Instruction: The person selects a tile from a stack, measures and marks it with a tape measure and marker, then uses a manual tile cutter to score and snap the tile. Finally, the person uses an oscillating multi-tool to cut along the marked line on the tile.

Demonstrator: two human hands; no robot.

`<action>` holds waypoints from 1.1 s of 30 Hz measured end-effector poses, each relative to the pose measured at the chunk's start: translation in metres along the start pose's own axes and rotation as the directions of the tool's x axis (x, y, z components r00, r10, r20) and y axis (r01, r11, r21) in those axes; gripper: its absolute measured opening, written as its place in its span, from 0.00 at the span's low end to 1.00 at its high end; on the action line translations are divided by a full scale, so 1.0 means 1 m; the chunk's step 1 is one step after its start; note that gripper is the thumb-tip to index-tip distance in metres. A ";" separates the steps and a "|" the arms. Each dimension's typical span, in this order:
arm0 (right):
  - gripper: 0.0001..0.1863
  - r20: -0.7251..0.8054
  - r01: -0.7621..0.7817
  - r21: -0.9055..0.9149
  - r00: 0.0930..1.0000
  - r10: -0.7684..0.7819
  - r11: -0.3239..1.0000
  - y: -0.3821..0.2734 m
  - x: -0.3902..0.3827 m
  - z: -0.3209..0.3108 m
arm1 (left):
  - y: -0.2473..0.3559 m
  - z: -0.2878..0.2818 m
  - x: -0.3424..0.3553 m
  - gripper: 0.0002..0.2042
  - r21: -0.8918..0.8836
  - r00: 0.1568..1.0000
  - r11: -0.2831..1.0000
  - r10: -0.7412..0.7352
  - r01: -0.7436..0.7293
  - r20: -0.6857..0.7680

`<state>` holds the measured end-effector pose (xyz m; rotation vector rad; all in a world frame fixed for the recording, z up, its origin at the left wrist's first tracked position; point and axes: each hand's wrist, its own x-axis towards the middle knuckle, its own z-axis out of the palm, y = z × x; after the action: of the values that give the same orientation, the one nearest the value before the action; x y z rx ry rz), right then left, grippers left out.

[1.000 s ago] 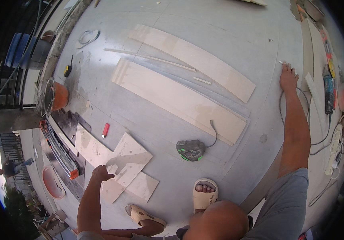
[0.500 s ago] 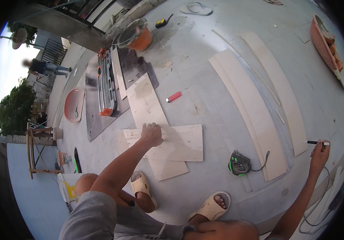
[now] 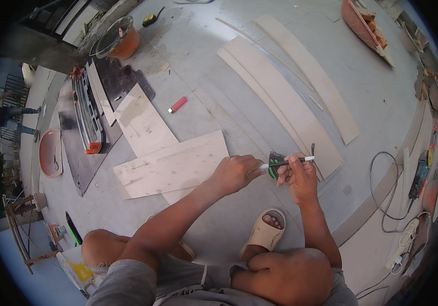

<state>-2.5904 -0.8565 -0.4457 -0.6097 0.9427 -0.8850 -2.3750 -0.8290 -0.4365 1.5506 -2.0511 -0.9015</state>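
Squatting on the grey floor, the person brings both hands together over a slim marker (image 3: 281, 163), black in the middle and white at each end, as I see it in the head view. The left hand (image 3: 235, 173) has its fingers pinched at the marker's left end; the right hand (image 3: 300, 178) grips the barrel near the other end between thumb and fingers. So the marker is up between the two, aslant, in front of a black-and-green tape measure (image 3: 276, 157) that it partly hides.

Just left of the left hand lies a stained cream tile (image 3: 170, 164), set crosswise over a second tile (image 3: 142, 120); whether the hand brushes the upper one I cannot tell. A red lighter (image 3: 178, 104) lies near them on the floor. Farther left, a tile cutter (image 3: 86, 112) with orange ends rests on a dark board (image 3: 82, 176), a reddish basin (image 3: 50, 153) beside it. Beyond the tape measure, long pale strips (image 3: 290, 102) lie across the floor. Over on the right, a teal power tool (image 3: 418, 178) lies near a looped cable (image 3: 382, 204). Far off to the left stands another person (image 3: 10, 116) in dark clothes.
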 end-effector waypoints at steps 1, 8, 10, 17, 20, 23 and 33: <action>0.12 0.009 0.036 -0.046 0.999 -0.036 0.998 0.001 -0.003 0.000 | -0.002 -0.002 -0.001 0.13 -0.012 1.000 1.000 0.002 -0.002 0.029; 0.12 0.158 0.180 -0.046 0.973 -0.170 0.983 -0.020 -0.009 -0.003 | 0.009 -0.050 0.010 0.19 -0.354 0.814 0.847 -0.148 0.398 0.561; 0.12 0.198 0.289 -0.149 0.946 -0.258 0.946 -0.033 -0.008 -0.004 | 0.002 -0.057 0.007 0.19 -0.449 0.790 0.773 -0.107 0.448 0.604; 0.10 0.386 0.387 -0.898 0.921 -0.049 0.209 -0.042 -0.019 0.027 | -0.018 -0.053 -0.002 0.17 -0.556 0.835 0.735 -0.024 0.388 0.550; 0.08 0.445 0.447 -0.882 0.894 -0.049 0.148 -0.028 -0.019 0.032 | -0.013 -0.051 -0.002 0.17 -0.542 0.824 0.744 -0.021 0.391 0.566; 0.07 0.439 0.438 -0.890 0.898 -0.023 0.129 -0.020 -0.021 0.028 | -0.011 -0.047 -0.001 0.17 -0.511 0.811 0.763 -0.030 0.396 0.584; 0.06 0.388 0.406 -0.900 0.912 -0.135 0.156 -0.007 -0.025 0.010 | -0.014 -0.026 0.006 0.14 -0.537 0.803 0.738 -0.009 0.408 0.597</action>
<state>-2.5914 -0.8380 -0.4255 -2.0633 1.1464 -0.3623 -2.3498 -0.8432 -0.4280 1.2107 -1.5657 -2.1180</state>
